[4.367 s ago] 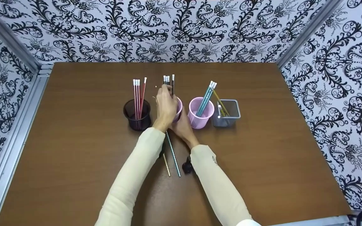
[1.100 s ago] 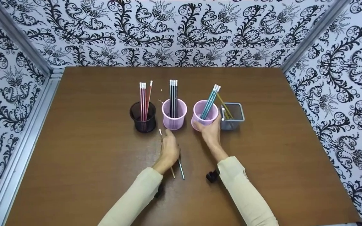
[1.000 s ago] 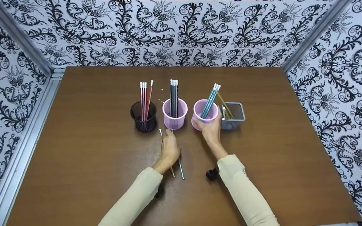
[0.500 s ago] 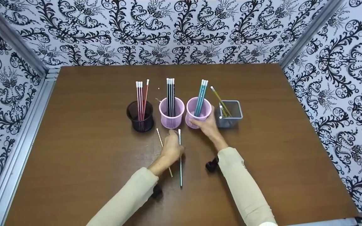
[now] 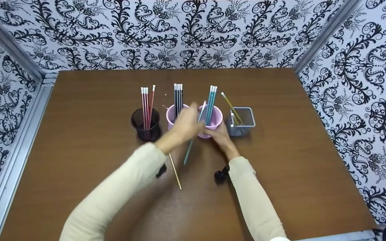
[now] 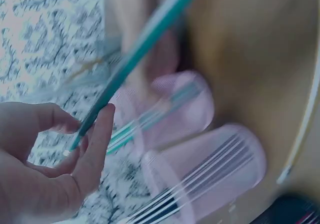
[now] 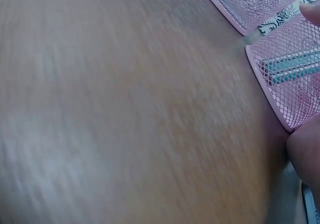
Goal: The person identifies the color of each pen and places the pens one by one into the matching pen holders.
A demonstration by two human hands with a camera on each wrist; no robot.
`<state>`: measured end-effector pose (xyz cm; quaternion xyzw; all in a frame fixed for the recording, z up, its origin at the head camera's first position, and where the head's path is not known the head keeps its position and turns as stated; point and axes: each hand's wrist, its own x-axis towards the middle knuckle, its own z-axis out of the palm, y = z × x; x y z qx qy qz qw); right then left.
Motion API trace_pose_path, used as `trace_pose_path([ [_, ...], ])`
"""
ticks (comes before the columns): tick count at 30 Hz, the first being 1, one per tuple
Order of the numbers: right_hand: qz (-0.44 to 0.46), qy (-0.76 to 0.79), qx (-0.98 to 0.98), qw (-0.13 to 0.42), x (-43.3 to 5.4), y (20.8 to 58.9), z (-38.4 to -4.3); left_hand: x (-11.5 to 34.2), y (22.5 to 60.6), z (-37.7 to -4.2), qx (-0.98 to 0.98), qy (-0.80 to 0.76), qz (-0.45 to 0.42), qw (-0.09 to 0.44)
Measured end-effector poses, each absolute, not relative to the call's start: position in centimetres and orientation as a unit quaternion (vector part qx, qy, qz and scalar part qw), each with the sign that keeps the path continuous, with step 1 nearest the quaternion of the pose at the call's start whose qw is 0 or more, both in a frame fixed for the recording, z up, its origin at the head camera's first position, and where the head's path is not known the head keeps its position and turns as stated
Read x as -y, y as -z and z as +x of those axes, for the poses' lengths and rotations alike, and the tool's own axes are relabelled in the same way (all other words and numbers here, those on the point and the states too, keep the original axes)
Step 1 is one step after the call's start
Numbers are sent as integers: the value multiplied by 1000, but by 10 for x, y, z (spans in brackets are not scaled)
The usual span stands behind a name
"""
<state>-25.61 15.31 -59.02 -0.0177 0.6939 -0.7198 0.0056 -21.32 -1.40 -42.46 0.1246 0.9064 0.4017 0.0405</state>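
My left hand [image 5: 184, 125] pinches a teal pencil [image 6: 135, 59] between thumb and fingers. In the head view it holds the pencil aslant, white eraser end up, over the front of the right pink mesh cup [image 5: 217, 117]. My right hand [image 5: 222, 139] grips that cup low on its right side. Several teal pencils [image 5: 210, 105] stand in it. Close by on the left is another pink mesh cup [image 5: 170, 117] with several black pencils [image 5: 178, 95], partly hidden by my left hand. A gold pencil [image 5: 175, 172] lies on the table, its far end hidden.
A round black mesh cup [image 5: 148, 134] with red and striped pencils [image 5: 145, 103] stands at the left. A grey square mesh holder [image 5: 246, 117] with yellow pencils [image 5: 230, 103] stands at the right. Patterned walls [image 5: 193, 33] border the brown table [image 5: 95, 134].
The left hand has taken the teal pencil off the table and raised it to the right cup. The right hand has shifted that cup left, toward the other pink cup.
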Motion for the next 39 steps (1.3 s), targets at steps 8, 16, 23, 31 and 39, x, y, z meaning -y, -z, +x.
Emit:
trace_pose_path([
  [8, -2, 718, -696, 19, -151, 588, -256, 13, 381, -259, -882, -466, 69, -14],
  [16, -29, 709, -704, 12, -154, 590, -260, 5, 382, -285, -866, -482, 30, -127],
  [23, -39, 711, -702, 13, -157, 590, -259, -13, 401, -294, -844, -503, 17, -183],
  [31, -30, 705, -709, 16, -160, 594, -259, -16, 441, -292, -842, -509, 48, -172],
  [39, -29, 698, -715, 22, -158, 593, -257, -22, 473, -289, -844, -510, 50, -158],
])
